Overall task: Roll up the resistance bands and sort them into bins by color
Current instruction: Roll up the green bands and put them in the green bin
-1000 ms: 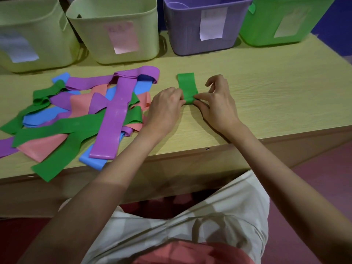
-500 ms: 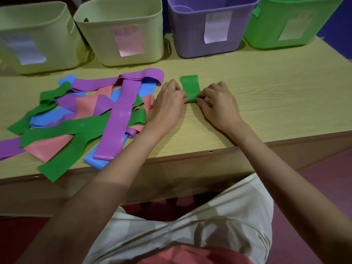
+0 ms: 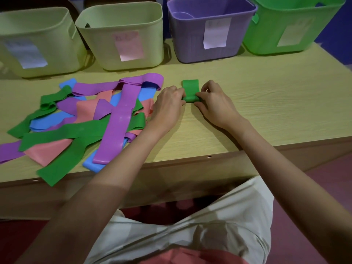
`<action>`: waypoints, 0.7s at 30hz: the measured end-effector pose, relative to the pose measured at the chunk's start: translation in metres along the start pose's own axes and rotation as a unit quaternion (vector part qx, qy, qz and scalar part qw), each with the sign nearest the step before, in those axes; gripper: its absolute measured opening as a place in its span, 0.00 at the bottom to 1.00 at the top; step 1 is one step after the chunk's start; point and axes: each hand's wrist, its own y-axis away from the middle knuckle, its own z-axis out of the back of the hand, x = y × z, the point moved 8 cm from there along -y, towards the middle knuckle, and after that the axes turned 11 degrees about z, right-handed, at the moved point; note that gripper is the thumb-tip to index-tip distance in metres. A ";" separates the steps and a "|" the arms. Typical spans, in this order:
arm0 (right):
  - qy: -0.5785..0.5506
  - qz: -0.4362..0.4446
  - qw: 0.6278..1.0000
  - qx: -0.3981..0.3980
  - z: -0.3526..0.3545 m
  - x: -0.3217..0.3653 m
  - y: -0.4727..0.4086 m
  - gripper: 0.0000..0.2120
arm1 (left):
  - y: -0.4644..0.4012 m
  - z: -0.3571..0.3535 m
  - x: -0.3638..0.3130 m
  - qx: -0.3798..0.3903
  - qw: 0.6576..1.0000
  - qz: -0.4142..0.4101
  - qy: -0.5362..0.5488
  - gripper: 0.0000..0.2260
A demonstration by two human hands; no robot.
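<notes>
While four bins stand along the back of the bench [image 3: 266, 103], a green band [image 3: 190, 90] is pinched at its rolled near end by the left hand [image 3: 167, 109] and right hand [image 3: 215, 105].
A purple band [image 3: 182, 16] is seen inside the purple bin [image 3: 211, 33]; the contents of the green bin [image 3: 291, 27] and the two pale bins cannot be told.

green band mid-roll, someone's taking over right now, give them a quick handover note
Left hand and right hand both pinch the roll end of the green band; a short flat tail remains toward the bins.
Done: most of this band is rolled.
Left: finish the roll and drop it in the green bin at far right. Then the loose pile of green, purple, blue and pink bands, left on the table. The purple bin and two pale bins stand in the same row.
</notes>
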 end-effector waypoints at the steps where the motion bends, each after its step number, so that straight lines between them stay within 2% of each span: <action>1: -0.002 0.003 1.000 0.007 -0.002 0.000 -0.001 0.14 | -0.002 0.000 0.000 -0.001 1.000 0.003 0.001 0.10; 9: -0.112 -0.043 0.993 -0.011 -0.004 -0.006 -0.006 0.10 | -0.004 -0.002 0.005 0.013 0.999 0.023 0.024 0.09; 14: -0.168 -0.066 0.983 -0.025 0.005 -0.004 0.008 0.12 | 0.009 0.012 0.009 0.014 0.988 0.045 0.148 0.10; 21: -0.277 -0.058 0.955 -0.083 0.039 0.006 0.017 0.07 | 0.026 0.043 -0.008 -0.026 0.975 -0.017 0.220 0.06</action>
